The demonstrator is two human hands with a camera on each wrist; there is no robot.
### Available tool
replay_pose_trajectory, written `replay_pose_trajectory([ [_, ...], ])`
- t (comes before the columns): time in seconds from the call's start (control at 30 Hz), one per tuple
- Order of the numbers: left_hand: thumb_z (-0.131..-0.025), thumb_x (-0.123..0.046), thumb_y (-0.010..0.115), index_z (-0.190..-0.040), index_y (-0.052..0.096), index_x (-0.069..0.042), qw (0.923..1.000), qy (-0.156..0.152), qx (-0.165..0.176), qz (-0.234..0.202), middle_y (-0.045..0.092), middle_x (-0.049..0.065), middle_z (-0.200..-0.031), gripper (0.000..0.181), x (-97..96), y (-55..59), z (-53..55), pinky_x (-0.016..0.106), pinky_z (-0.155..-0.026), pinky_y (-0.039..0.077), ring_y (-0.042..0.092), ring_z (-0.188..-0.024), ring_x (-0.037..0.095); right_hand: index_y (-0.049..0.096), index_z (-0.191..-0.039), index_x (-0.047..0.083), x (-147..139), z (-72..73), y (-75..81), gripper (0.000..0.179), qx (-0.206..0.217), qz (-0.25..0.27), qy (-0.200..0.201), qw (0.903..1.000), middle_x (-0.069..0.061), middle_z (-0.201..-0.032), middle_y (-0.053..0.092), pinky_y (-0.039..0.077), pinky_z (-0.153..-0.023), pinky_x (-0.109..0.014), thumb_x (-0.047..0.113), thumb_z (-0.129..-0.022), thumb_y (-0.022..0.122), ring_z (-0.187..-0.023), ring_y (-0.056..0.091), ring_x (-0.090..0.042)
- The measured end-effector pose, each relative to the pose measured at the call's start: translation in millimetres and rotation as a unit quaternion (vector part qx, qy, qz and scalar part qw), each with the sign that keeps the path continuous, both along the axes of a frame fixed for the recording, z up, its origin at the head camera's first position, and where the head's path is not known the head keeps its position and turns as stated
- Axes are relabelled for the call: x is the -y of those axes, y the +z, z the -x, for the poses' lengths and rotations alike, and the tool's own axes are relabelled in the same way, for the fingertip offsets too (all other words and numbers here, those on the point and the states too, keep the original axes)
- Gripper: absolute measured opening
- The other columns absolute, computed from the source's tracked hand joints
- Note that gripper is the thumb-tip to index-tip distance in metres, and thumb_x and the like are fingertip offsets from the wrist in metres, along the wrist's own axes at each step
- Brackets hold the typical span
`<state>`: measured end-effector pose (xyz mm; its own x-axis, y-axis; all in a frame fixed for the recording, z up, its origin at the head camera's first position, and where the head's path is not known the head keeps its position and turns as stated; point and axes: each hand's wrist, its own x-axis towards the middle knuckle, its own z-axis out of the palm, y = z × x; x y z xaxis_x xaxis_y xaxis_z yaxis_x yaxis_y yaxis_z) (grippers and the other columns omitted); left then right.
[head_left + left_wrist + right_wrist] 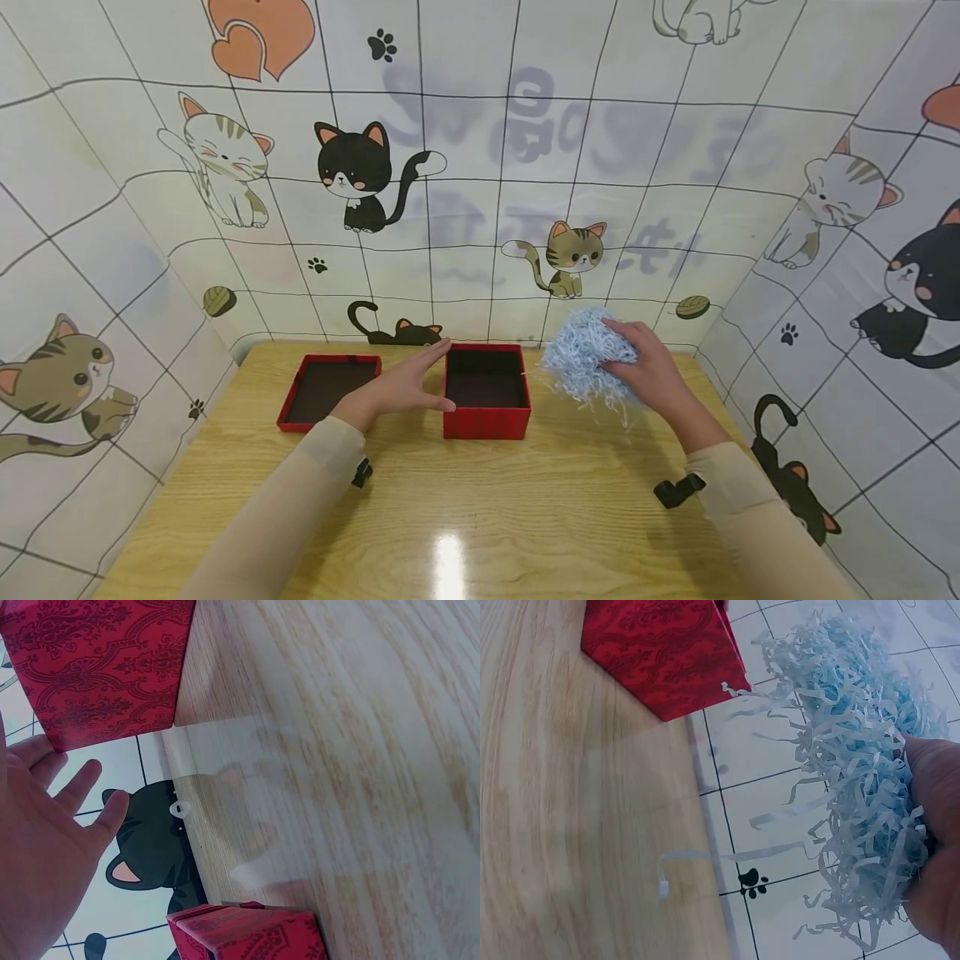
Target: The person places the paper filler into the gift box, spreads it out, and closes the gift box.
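A red patterned box (486,423) with a dark inside stands on the table, its top uncovered. At the box's left side is my left hand (401,385), thumb and fingers spread, fingertips right at the rim. In the left wrist view that hand (45,825) shows straight fingers beside the red wall (105,667). To the right of the box, my right hand (651,367) grips a fluffy bundle of pale blue shredded paper (585,354). Loose strands of the shredded paper (862,780) hang from the bundle in the right wrist view.
The red box lid (330,392) lies inside-up on the table to the left, close to my left wrist. Behind the wooden table (517,517) rises a white sheet (480,208) with cat prints and grid lines, which also covers both sides.
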<state>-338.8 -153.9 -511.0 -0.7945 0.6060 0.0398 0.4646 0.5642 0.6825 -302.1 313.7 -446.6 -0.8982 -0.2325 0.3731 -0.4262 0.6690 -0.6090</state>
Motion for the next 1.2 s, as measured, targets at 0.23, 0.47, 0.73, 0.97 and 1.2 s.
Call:
replay_pose_trajectory([
  [0.23, -0.088, -0.064, 0.088, -0.180, 0.016, -0.021, 1.0000, -0.002, 0.003, -0.001, 0.011, 0.000, -0.186, 0.125, 0.3, -0.5, 0.7, 0.068, -0.130, 0.023, 0.011, -0.170, 0.033, 0.057, -0.161, 0.003, 16.2, 5.6, 8.8, 0.073, -0.010, 0.001, 0.025, 0.9996, -0.024, -0.143, 0.059, 0.041, -0.117, -0.069, -0.005, -0.094, 0.085, -0.137, 0.053, -0.045],
  [0.47, -0.090, -0.062, 0.088, -0.180, 0.015, -0.022, 1.0000, -0.003, 0.005, -0.002, 0.010, 0.000, -0.186, 0.122, 0.2, 0.8, -0.2, 0.068, -0.130, 0.022, 0.011, -0.170, 0.033, 0.057, -0.161, 0.005, 38.5, 10.7, 18.5, 0.074, 0.004, 0.001, 0.042, 0.9991, -0.022, -0.141, 0.058, 0.041, -0.116, -0.066, -0.005, -0.094, 0.085, -0.135, 0.053, -0.043],
  [0.73, -0.090, -0.060, 0.088, -0.180, 0.015, -0.019, 1.0000, -0.007, 0.006, -0.001, 0.010, 0.000, -0.186, 0.123, -0.2, 0.9, 1.0, 0.069, -0.130, 0.021, 0.011, -0.170, 0.033, 0.059, -0.160, 0.006, 64.1, 17.8, 26.1, 0.074, 0.001, 0.001, 0.071, 0.9975, -0.022, -0.142, 0.058, 0.044, -0.115, -0.065, -0.005, -0.092, 0.087, -0.135, 0.053, -0.042],
  [0.97, -0.091, -0.060, 0.087, -0.180, 0.014, -0.022, 1.0000, -0.007, -0.002, 0.002, 0.009, -0.005, -0.186, 0.122, -0.4, -0.9, 2.9, 0.067, -0.131, 0.021, 0.012, -0.170, 0.032, 0.059, -0.160, 0.008, 83.5, 24.8, 28.9, 0.074, -0.003, -0.016, 0.093, 0.9955, -0.019, -0.141, 0.058, 0.050, -0.110, -0.061, -0.002, -0.093, 0.087, -0.131, 0.055, -0.038],
  [1.2, -0.094, -0.053, 0.088, -0.180, 0.012, -0.024, 1.0000, -0.008, 0.000, 0.001, 0.007, -0.003, -0.186, 0.119, -0.8, 0.8, 0.8, 0.068, -0.131, 0.021, 0.010, -0.170, 0.032, 0.060, -0.160, 0.010, 101.7, 28.5, 28.0, 0.073, 0.001, -0.028, 0.113, 0.9932, -0.018, -0.141, 0.058, 0.049, -0.112, -0.063, -0.001, -0.093, 0.087, -0.136, 0.052, -0.039],
])
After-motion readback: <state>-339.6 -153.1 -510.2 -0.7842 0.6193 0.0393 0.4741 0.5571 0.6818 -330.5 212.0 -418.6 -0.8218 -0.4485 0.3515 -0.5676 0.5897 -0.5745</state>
